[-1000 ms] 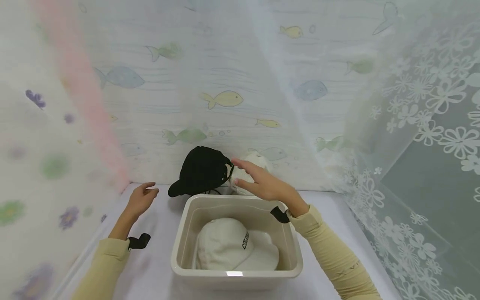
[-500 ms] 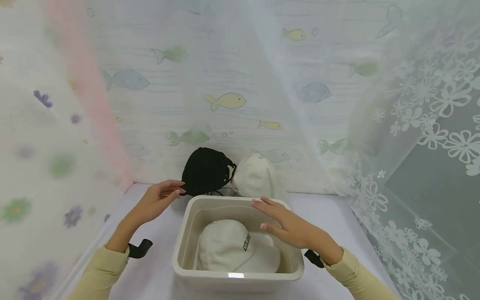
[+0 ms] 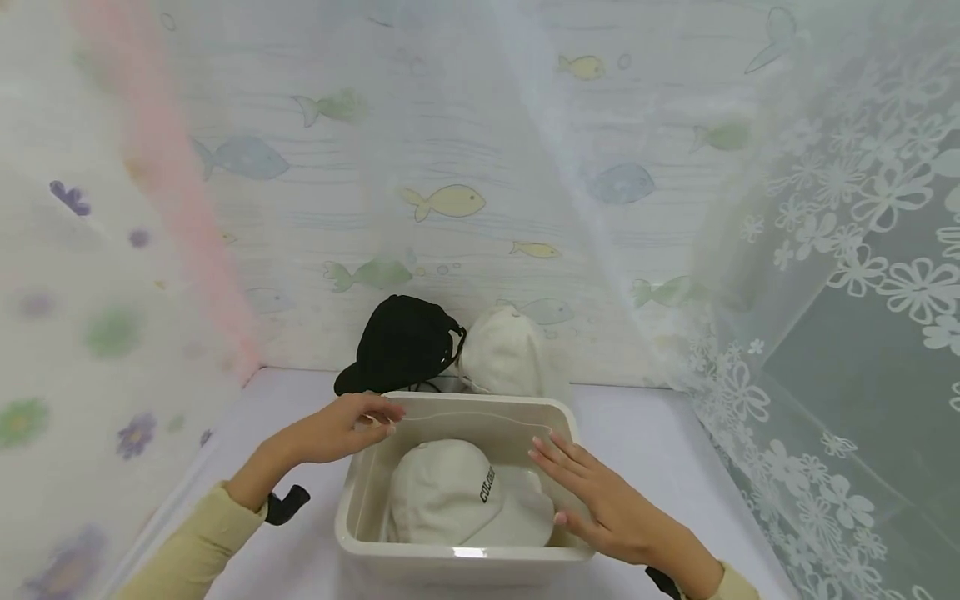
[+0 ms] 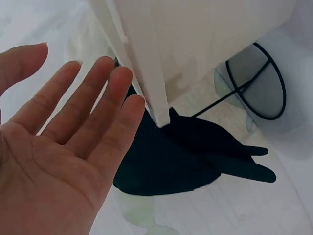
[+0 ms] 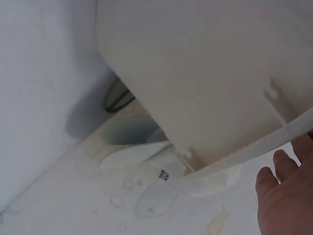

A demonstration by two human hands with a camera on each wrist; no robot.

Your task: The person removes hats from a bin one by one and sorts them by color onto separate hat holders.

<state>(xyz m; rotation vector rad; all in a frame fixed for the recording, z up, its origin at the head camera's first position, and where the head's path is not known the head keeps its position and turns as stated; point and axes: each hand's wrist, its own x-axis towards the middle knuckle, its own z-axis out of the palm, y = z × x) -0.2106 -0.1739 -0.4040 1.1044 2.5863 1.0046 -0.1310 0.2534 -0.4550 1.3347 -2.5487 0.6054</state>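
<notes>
Left hand (image 3: 330, 432) and right hand (image 3: 609, 502), fingers extended and slightly apart, flank a beige plastic bin (image 3: 420, 549). A white fabric cap (image 3: 441, 490) lies inside.

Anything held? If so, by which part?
Nothing: left hand and right hand are by the bin, neither gripping it; whether they touch it is unclear.

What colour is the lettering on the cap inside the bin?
Black lettering, on an off-white cap; the head view shows it best.
</notes>
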